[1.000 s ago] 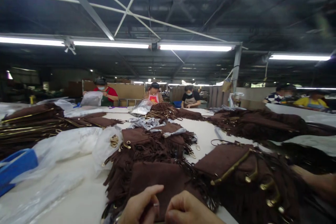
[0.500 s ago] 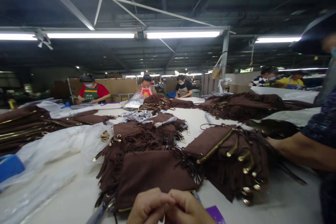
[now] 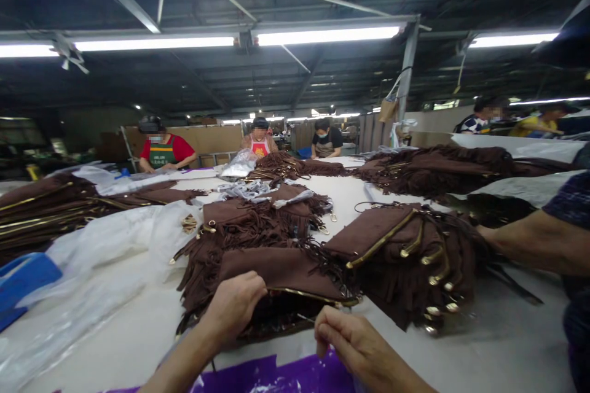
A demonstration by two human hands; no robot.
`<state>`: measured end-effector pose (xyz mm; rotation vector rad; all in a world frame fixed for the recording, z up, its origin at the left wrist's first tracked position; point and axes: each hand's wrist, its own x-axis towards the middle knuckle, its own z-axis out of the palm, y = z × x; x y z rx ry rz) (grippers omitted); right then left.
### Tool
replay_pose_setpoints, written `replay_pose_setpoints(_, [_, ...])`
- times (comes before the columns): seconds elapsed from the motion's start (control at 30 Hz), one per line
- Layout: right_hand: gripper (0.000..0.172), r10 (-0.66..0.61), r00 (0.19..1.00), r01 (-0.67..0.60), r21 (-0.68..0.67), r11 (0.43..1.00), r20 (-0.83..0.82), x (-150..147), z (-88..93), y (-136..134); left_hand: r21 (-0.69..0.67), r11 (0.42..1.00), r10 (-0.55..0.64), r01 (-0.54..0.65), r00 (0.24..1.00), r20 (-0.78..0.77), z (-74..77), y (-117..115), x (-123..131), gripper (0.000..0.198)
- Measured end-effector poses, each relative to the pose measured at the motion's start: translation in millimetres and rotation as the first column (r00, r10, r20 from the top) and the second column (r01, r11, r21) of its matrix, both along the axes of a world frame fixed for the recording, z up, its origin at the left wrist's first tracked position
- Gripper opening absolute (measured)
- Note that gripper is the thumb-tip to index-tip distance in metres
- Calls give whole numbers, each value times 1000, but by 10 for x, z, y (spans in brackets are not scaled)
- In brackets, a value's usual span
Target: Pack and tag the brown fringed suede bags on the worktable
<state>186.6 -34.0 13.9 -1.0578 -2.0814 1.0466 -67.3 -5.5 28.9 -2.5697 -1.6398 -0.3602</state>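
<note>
My left grip [image 3: 237,301] is clamped on the rim of a brown fringed bag [image 3: 276,267], at twelve o'clock on the desk [image 3: 133,331]; my right grip [image 3: 341,334] pinches a thin pale item [image 3: 306,318] (kind unclear) at the bag's five o'clock. Work at the open mouth seems underway, next calling for a steady rim. Gold zip [image 3: 313,295] edges the dark interior.

Blue container [image 3: 34,279] at far left, just beside crumpled plastic sheeting [image 3: 124,239]. Farther back, a person [image 3: 182,150] in a green apron [image 3: 162,153]. Overhead, lit tubes [image 3: 154,43]. By the post [image 3: 408,73], looks to be a paper bag [image 3: 388,110], too distant for certainty.
</note>
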Motion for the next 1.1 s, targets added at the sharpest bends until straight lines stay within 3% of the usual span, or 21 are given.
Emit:
replay_pose_setpoints(0.1, [24, 21, 996, -36, 162, 986, 90, -108, 49, -8, 1, 1000, 7, -7, 1000, -16, 325, 58, 37, 28])
replay_pose_setpoints(0.17, [22, 31, 996, -46, 202, 978, 79, -199, 79, 40, 1, 1000, -8, 8, 1000, -25, 492, 89, 59, 27])
replay_pose_setpoints(0.3, [21, 15, 1000, -16, -55, 998, -21, -376, 173, 217, -51, 999, -6, 9, 998, 55, 641, 145, 50, 30])
replay_pose_setpoints(0.4, [22, -4, 991, -15, -145, 989, -132, -470, 230, 333, -128, 992, 2, 19, 986, 167, 626, 153, -43, 31])
replay_pose_setpoints(0.5, [23, -2, 988, -10, -74, 997, -155, -526, 212, 396, -192, 981, 4, 31, 984, 178, 517, 102, -184, 12])
replay_pose_setpoints(0.57, [23, -3, 991, 0, -26, 1000, -135, -548, 171, 417, -224, 974, 7, 19, 993, 118, 399, 57, -271, 18])
replay_pose_setpoints(0.73, [23, -4, 992, 10, 45, 999, -123, -595, 131, 438, -228, 965, 181, -130, 958, 221, 128, 76, -388, 14])
replay_pose_setpoints(0.83, [24, -27, 1000, 30, 226, 974, -17, -655, 140, 449, -282, 955, 232, -98, 836, 497, 21, 196, -425, 15])
replay_pose_setpoints(0.93, [23, -90, 972, 16, 324, 946, 216, -737, 104, 468, -380, 925, 303, 22, 563, 769, -110, 331, -460, 18])
replay_pose_setpoints(1.0, [23, -124, 938, 21, 305, 952, 325, -791, 64, 484, -420, 905, 349, 59, 459, 817, -206, 399, -475, 27])
replay_pose_setpoints(1.1, [25, -127, 939, 38, 270, 962, 318, -867, 15, 507, -469, 876, 414, 117, 318, 853, -314, 457, -488, 35])
